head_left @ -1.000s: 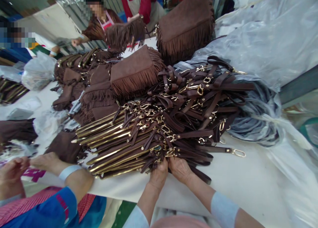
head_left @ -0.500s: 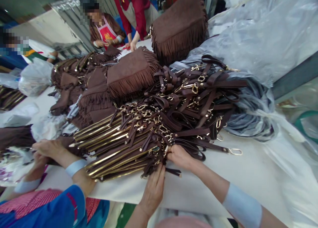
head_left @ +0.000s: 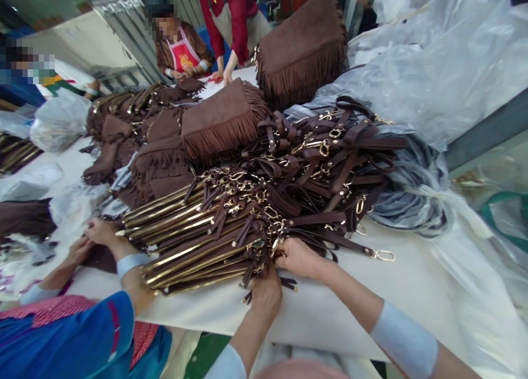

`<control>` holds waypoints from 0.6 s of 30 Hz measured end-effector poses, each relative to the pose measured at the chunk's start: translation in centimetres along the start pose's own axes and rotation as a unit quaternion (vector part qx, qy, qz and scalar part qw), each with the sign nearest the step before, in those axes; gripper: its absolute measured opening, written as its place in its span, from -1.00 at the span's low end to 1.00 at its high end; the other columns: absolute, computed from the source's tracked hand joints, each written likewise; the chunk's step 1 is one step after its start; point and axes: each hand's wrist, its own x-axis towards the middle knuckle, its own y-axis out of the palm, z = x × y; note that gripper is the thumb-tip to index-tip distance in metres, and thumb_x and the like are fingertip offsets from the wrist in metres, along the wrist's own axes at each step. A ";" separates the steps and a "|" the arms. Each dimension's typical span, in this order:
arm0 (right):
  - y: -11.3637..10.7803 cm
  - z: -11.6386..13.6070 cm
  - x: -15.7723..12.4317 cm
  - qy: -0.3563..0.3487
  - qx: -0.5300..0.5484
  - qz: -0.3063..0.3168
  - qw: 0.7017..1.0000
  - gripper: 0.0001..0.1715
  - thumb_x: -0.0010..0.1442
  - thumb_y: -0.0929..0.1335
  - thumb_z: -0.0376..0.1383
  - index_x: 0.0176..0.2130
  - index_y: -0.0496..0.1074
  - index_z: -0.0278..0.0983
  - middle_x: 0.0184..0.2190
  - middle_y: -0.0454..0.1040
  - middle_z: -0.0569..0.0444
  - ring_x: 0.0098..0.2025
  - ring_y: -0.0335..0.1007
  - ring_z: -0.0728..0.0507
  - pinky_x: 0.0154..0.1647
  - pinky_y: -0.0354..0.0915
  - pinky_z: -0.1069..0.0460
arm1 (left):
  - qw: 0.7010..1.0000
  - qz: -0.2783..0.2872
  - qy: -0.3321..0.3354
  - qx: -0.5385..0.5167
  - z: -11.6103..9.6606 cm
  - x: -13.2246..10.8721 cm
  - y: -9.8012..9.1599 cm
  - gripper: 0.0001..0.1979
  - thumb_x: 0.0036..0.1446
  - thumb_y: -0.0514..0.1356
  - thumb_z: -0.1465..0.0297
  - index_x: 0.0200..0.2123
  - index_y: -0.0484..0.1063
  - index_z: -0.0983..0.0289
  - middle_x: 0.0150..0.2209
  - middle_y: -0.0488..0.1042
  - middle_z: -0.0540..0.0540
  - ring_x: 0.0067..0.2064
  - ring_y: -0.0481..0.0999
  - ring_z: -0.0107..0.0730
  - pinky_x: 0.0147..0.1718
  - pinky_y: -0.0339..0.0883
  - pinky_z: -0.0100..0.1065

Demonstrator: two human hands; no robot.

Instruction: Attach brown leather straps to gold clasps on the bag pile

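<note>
My left hand (head_left: 266, 292) is at the front edge of a stack of brown pouches with gold zippers (head_left: 185, 241), its fingers tucked under the clasp end and partly hidden. Just to its right, my right hand (head_left: 297, 257) has bent fingers at a gold clasp (head_left: 275, 247) on the same stack; its fingertips are partly covered. Brown wrist straps with gold hooks (head_left: 317, 223) lie in a tangled heap beyond and to the right of my hands. One strap's gold ring (head_left: 384, 255) sticks out to the right on the white table (head_left: 355, 302).
At the left, a person in blue (head_left: 78, 335) works with both hands close to the stack. Fringed brown bags (head_left: 225, 117) are piled behind. Clear plastic wrapping (head_left: 437, 65) and a bundle of grey strips (head_left: 412, 203) lie at the right. More people stand across the table.
My left hand has moved up and slightly right, its fingers now under the clasp end. My right hand has barely moved. The neighbour's hands have shifted right.
</note>
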 end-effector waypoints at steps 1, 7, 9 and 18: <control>0.0 -0.1 -0.1 -0.002 -0.016 -0.005 1.000 -0.81 -0.09 0.28 -0.45 -0.44 0.45 -0.27 -0.44 0.48 0.11 -0.33 0.36 -0.08 -0.33 0.15 0.12 | 1.000 0.007 -0.004 0.002 0.1 0.4 -0.3 -0.64 0.07 -0.05 0.64 -0.09 0.37 0.41 -0.23 0.50 0.27 -0.28 0.53 -0.20 -0.28 0.42 -0.21; 1.7 -1.5 -1.8 0.009 -0.110 -0.068 0.992 -0.76 0.12 0.21 -0.40 -0.21 0.39 -0.34 -0.30 0.45 -0.08 -0.24 0.37 -0.20 -0.22 0.22 -0.03 | 0.999 0.026 -0.004 0.033 1.5 1.0 -0.8 -0.63 0.13 -0.01 0.56 0.02 0.30 0.35 -0.05 0.43 0.30 -0.11 0.48 -0.21 -0.08 0.34 -0.20; 3.0 -2.3 -3.3 -0.001 -0.130 -0.097 0.987 -0.72 0.16 0.19 -0.40 -0.13 0.34 -0.37 -0.25 0.43 -0.11 -0.19 0.35 -0.21 -0.16 0.23 -0.06 | 0.998 0.039 0.011 0.040 1.7 1.0 -1.0 -0.62 0.12 0.00 0.58 0.02 0.31 0.33 -0.03 0.42 0.28 -0.07 0.46 -0.21 -0.05 0.32 -0.21; 3.1 -9.9 -12.1 -0.090 -0.163 -0.454 0.871 -0.69 0.21 0.19 -0.41 -0.04 0.27 -0.25 -0.21 0.39 -0.03 -0.14 0.30 -0.10 -0.10 0.31 -0.03 | 0.997 0.053 0.037 0.042 2.0 1.1 -2.2 -0.61 0.12 -0.09 0.63 -0.08 0.37 0.27 -0.21 0.51 0.21 -0.12 0.48 -0.18 -0.15 0.35 -0.20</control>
